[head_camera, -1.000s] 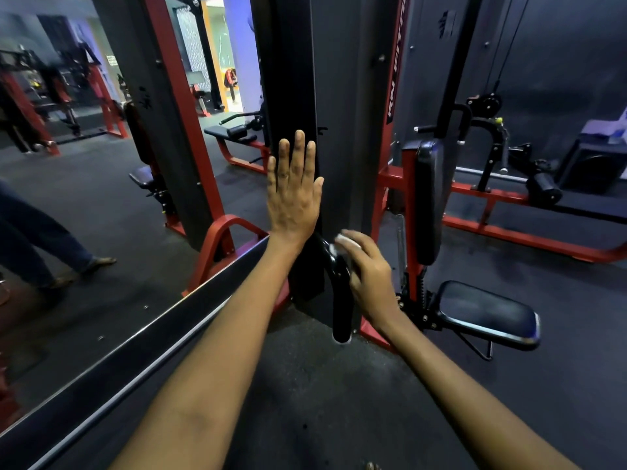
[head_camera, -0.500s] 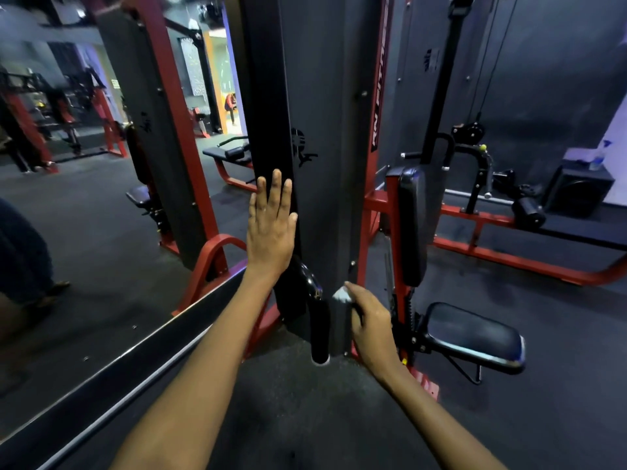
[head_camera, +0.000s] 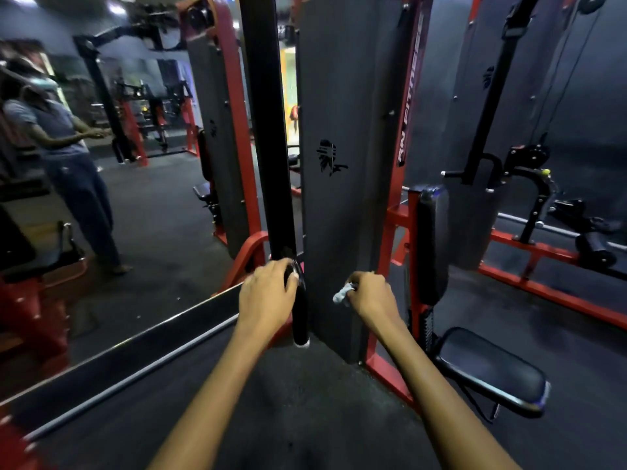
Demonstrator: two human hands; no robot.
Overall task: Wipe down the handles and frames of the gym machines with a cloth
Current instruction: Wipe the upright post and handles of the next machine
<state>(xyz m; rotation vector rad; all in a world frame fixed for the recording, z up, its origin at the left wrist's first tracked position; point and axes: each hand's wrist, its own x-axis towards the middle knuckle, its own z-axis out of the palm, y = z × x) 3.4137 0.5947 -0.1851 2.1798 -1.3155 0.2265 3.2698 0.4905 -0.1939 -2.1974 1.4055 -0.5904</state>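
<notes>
A grey weight-stack cover (head_camera: 342,205) of a red-framed gym machine rises straight ahead. A black padded handle (head_camera: 300,317) hangs against its left edge. My left hand (head_camera: 266,300) is closed around the top of that handle. My right hand (head_camera: 371,296) is bunched around a small white cloth (head_camera: 342,295) and presses it on the lower front of the grey cover. Both forearms reach in from the bottom of the view.
A mirror (head_camera: 135,205) with a dark lower frame fills the left side and shows a standing person (head_camera: 64,157). A black seat pad (head_camera: 492,371) and upright back pad (head_camera: 432,242) sit right of my right arm. Red floor rails (head_camera: 549,290) run further right.
My left hand has dropped from lying flat on the dark upright and closed on the black handle. My right hand has moved with the cloth off the handle onto the grey cover. The view has tilted up.
</notes>
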